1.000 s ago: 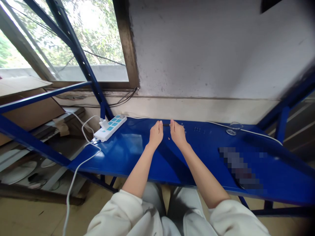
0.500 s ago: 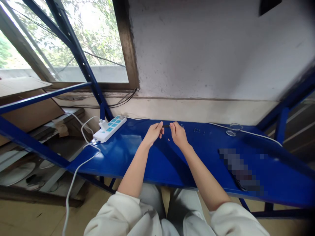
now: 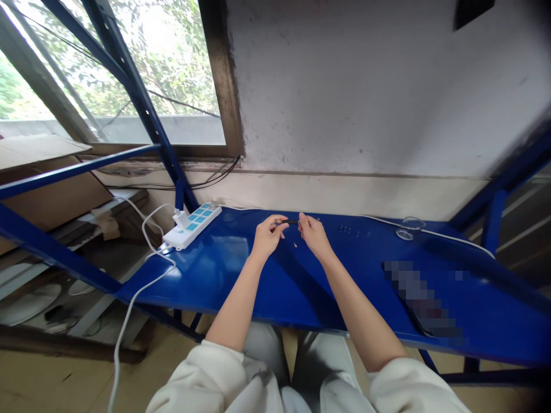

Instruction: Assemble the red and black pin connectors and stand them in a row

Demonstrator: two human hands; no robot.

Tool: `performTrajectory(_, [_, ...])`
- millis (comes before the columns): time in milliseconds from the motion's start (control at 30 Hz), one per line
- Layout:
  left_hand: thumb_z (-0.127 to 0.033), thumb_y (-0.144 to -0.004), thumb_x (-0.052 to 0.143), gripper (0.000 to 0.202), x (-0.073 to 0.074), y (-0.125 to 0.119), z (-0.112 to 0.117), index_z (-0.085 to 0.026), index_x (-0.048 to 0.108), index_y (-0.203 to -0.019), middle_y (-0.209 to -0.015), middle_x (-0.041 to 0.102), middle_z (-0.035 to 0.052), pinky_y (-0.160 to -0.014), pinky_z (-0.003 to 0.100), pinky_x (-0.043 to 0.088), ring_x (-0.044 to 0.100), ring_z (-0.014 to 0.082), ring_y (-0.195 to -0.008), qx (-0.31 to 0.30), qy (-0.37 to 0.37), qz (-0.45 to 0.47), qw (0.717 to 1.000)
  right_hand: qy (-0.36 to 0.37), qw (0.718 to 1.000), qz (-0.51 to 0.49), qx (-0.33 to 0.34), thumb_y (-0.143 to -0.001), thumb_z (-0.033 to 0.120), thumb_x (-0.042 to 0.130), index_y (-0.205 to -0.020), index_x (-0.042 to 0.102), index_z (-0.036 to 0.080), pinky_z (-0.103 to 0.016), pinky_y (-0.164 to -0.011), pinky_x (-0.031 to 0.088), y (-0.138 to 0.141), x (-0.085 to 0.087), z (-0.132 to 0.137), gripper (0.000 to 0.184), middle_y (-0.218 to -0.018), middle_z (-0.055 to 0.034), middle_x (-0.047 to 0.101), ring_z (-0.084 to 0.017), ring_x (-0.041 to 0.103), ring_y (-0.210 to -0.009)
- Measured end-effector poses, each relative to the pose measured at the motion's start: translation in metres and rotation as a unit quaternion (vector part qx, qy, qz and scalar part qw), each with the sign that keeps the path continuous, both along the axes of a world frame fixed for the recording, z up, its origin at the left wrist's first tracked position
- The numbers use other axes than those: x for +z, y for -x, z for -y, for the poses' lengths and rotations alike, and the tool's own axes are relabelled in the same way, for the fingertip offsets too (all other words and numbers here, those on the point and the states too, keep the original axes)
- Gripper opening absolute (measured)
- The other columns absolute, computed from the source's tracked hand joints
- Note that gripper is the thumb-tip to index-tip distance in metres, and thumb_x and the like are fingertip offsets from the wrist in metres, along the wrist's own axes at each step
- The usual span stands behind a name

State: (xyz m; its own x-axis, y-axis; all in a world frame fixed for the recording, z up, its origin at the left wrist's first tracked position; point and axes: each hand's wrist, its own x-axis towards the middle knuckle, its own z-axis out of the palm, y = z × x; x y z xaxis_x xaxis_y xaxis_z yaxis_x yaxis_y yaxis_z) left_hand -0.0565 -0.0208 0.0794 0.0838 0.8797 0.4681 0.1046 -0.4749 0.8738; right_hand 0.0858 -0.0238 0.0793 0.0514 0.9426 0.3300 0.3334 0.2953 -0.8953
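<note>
My left hand [image 3: 267,236] and my right hand [image 3: 312,234] are raised just over the back of the blue metal shelf [image 3: 241,275]. Between their pinched fingertips they hold a thin dark rod [image 3: 291,222], one hand at each end. A tiny pale piece [image 3: 295,245] lies on the shelf under my right hand. A few small dark parts [image 3: 348,230] sit in a row to the right of it.
A white power strip [image 3: 193,225] with blue sockets lies at the shelf's left end, its white cable [image 3: 124,327] hanging to the floor. A small clear dish [image 3: 404,233] and a thin white wire sit back right. Blue frame bars, a window and a white wall surround the shelf.
Both hands lifted slightly from the shelf. My left hand turned and curled its fingers round the rod's left end; the rod came up with them.
</note>
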Motion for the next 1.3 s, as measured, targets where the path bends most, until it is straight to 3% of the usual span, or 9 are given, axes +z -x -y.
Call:
performTrajectory(333, [-0.031, -0.082, 0.046, 0.016, -0.004, -0.002, -0.001, -0.018, 0.051, -0.090, -0.069, 0.058, -0.0011, -0.053, 0.020, 0.042, 0.049, 0.0057, -0.046, 0.001, -0.021, -0.046, 0.999, -0.054, 0.993, 0.082, -0.062, -0.086, 0.050, 0.028, -0.059, 0.041, 0.021, -0.022, -0.045, 0.034, 0.003, 0.012, 0.014, 0.042, -0.046, 0.0025, 0.044, -0.011, 0.045, -0.043])
performTrajectory(600, [-0.040, -0.087, 0.035, 0.026, 0.000, -0.002, 0.003, -0.018, 0.048, -0.081, -0.070, 0.055, -0.0016, -0.056, 0.021, 0.040, 0.048, 0.0060, -0.048, 0.007, -0.053, -0.094, 0.994, -0.129, 0.979, 0.138, -0.077, -0.088, 0.045, 0.026, -0.062, 0.041, 0.021, -0.023, -0.051, 0.032, 0.003, 0.008, 0.016, 0.039, -0.050, 0.0023, 0.044, -0.012, 0.045, -0.048])
performTrajectory(867, [-0.046, -0.088, 0.029, 0.041, -0.002, -0.004, 0.003, -0.017, 0.046, -0.064, -0.058, 0.052, -0.0016, -0.054, 0.021, 0.038, 0.046, 0.0073, -0.047, 0.051, -0.022, -0.068, 0.996, -0.125, 0.983, 0.130, -0.047, -0.087, 0.045, 0.031, -0.071, 0.048, 0.021, -0.022, -0.052, 0.034, -0.001, 0.004, 0.014, 0.034, -0.053, 0.0022, 0.047, -0.012, 0.047, -0.049])
performTrajectory(1100, [-0.050, -0.082, 0.039, 0.042, -0.003, -0.002, 0.001, -0.015, 0.051, -0.063, -0.060, 0.056, -0.0010, -0.047, 0.020, 0.037, 0.046, 0.0055, -0.042, 0.062, 0.013, -0.009, 0.998, -0.081, 0.992, 0.095, 0.030, -0.083, 0.043, 0.042, -0.086, 0.052, 0.019, -0.024, -0.056, 0.041, -0.010, 0.002, 0.011, 0.026, -0.067, -0.0006, 0.057, -0.012, 0.053, -0.056])
performTrajectory(1300, [-0.043, -0.071, 0.059, 0.034, -0.003, -0.005, -0.004, -0.014, 0.060, -0.088, -0.074, 0.064, 0.0038, -0.044, 0.020, 0.037, 0.049, 0.0059, -0.044, -0.024, 0.066, 0.061, 0.996, -0.116, 0.984, 0.134, 0.036, -0.079, 0.032, 0.048, -0.092, 0.059, 0.018, -0.027, -0.066, 0.044, -0.018, 0.003, 0.004, 0.021, -0.080, -0.0052, 0.062, -0.015, 0.057, -0.070])
